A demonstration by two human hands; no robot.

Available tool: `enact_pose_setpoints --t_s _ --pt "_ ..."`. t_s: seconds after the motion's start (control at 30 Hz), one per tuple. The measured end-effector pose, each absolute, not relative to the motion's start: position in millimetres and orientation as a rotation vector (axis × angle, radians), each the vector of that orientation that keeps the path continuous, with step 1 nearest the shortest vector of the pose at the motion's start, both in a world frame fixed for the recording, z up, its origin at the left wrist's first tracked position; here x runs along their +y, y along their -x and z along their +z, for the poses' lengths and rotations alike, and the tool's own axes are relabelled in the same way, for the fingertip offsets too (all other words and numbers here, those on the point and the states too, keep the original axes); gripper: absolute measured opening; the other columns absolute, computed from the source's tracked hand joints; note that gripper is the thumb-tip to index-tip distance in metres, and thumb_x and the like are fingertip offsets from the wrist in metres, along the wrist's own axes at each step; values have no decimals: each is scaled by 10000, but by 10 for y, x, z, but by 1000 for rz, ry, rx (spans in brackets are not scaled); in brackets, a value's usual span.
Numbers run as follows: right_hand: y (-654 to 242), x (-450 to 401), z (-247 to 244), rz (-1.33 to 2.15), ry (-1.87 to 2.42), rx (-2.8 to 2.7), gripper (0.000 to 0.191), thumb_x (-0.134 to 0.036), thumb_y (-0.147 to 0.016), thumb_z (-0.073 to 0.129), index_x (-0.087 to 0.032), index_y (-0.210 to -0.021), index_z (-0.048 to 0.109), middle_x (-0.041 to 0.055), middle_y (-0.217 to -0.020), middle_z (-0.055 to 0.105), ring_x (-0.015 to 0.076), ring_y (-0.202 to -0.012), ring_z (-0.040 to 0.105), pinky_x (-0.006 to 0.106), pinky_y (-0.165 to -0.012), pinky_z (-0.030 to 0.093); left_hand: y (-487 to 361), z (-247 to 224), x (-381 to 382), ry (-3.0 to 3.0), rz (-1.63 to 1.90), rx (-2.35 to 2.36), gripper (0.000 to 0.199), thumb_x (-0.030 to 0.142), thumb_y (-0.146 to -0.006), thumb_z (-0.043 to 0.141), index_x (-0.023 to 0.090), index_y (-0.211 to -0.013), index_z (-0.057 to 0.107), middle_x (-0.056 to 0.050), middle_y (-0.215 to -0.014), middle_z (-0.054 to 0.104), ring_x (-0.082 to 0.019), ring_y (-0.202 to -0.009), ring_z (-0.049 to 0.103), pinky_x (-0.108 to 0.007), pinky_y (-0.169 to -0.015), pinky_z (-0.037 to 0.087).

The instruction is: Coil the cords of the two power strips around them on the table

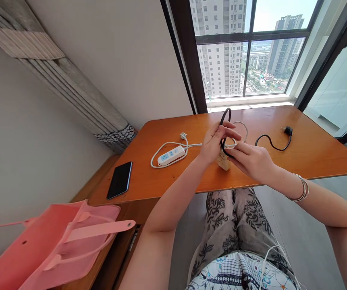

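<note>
A loop of black cable [229,114] stands up between my two hands above the wooden table. My left hand [217,139] has its fingers wrapped round the loop's left side. The fingertips of my right hand [250,159] pinch the lower part of the loop. Just beneath, a pale power strip [223,161] is partly hidden by my hands. Another stretch of black cable ends in a black plug [288,131] lying to the right. A white power strip [171,156] with its cord and white plug [183,136] rests to the left.
A dark phone [119,180] lies at the left end of the wooden table [318,157]. Below it, an open pink bag [79,237] sits beside the table's front edge. A window [248,48] rises behind the far edge, and my legs are under the near edge.
</note>
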State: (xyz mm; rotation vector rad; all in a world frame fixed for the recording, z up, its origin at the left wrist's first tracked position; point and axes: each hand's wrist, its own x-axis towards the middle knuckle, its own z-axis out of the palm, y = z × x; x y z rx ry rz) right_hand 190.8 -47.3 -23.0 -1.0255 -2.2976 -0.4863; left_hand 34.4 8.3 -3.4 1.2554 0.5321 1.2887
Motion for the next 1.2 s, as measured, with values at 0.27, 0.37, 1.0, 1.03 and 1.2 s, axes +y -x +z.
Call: enact_pose_setpoints --t_s 0.27,0.37,1.0,1.03,1.2 --pt "-1932 -439 137 -296 991 -2106 258 -480 -954 594 -266 -1008 729 60 -905 629 163 -733 585 288 -627 452 -351 -38 7 -1272 1132 522 415 587 -840 670 183 -765 607 47 -516 506 -80 -440 455 -222 -465 391" --pt "-1950 -367 301 -210 1059 -2007 360 -511 -881 687 -272 -1150 696 79 -1042 613 186 -789 580 306 -638 472 -344 -39 -23 -1333 997 504 542 708 -835 581 181 -707 581 59 -450 420 -75 -389 374 -235 -455 411" --pt "-2401 -161 165 569 1085 -2001 350 -410 -896 644 -227 -1195 664 50 -910 721 167 -744 651 322 -674 533 -205 71 68 -1049 908 524 480 533 -952 535 179 -638 458 107 -420 245 -32 -310 211 -175 -394 402" --pt "-2376 -153 141 531 1080 -1928 305 -404 -902 639 -224 -1144 682 33 -834 698 164 -728 641 315 -664 521 -204 77 73 -1044 899 516 462 518 -959 527 177 -652 475 106 -425 253 -35 -308 215 -176 -386 399" --pt "-2201 -103 74 164 981 -1669 184 -323 -922 603 -252 -1008 749 32 -834 656 181 -787 615 340 -716 510 -212 114 74 -1048 832 481 403 439 -977 480 160 -692 542 88 -432 311 -44 -306 244 -175 -354 362"
